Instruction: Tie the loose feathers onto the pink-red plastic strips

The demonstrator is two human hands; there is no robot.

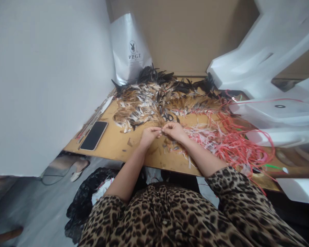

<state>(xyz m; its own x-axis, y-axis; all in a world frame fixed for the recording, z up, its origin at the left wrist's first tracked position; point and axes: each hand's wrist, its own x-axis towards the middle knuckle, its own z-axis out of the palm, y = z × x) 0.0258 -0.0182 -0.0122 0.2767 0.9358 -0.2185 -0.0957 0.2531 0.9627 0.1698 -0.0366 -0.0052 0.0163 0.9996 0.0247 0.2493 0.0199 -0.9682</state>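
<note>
**Where feathers cover the bench**

Spread widest across the wooden table (113, 145): brown and black feathers (149, 97), then red strips (229, 137). Nearer, left hand (149, 134) and right hand (173, 131), fingertips together, pinching something too small to tell above the table edge.

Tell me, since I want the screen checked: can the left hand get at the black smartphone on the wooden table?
Probably yes: the black smartphone lies flat on the wooden table, left of the left hand, with only bare tabletop between them.
</note>
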